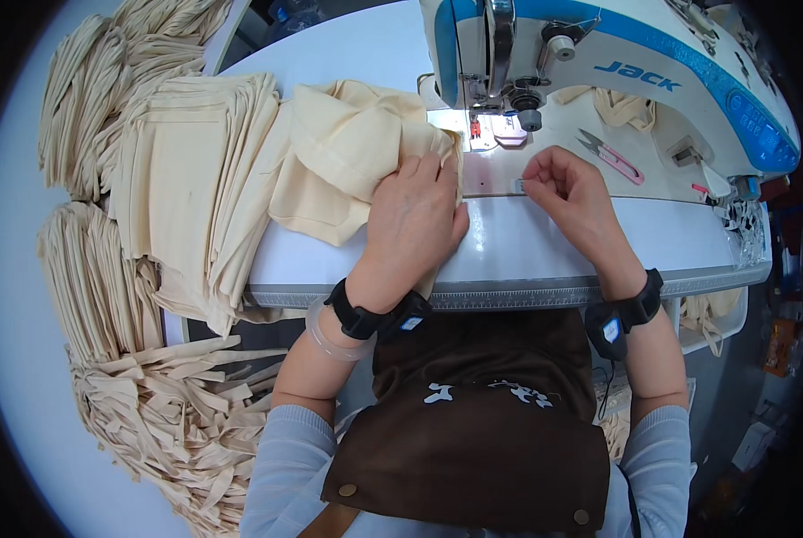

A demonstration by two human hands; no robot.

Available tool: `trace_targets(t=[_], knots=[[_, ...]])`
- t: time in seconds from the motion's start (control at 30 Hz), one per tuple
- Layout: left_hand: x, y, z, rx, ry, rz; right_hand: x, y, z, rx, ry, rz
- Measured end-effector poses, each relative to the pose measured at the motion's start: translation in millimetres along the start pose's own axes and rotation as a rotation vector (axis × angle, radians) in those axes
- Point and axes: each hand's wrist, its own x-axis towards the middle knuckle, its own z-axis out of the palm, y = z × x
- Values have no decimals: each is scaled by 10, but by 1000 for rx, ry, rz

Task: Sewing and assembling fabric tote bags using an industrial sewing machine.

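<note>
Left hand (412, 215) flat, fingers spread on cream fabric (347, 152); right hand (570, 190) fingers pinching small white label (517, 184).

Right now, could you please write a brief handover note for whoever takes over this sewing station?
Left hand: flat, pressing the folded cream fabric piece onto the sewing machine bed, just left of the presser foot.
Right hand: pinching a small label tab at the fabric's edge.
Pink thread snips lie on the bed to the right.
Stacked cream pieces and loose straps lie to the left.
Fabric is not yet under the foot; no seam shows there.
</note>
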Motion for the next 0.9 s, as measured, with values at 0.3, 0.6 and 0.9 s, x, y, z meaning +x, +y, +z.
trace_targets(t=[0.3, 0.6, 0.9], knots=[[-9, -81, -40, -260, -1, -28, 287, 68, 171, -300, 67, -90], [68, -97, -61, -403, -65, -98, 356, 127, 326, -498, 126, -140], [32, -25, -62, -308, -19, 29, 333, 246, 416, -620, 200, -353]])
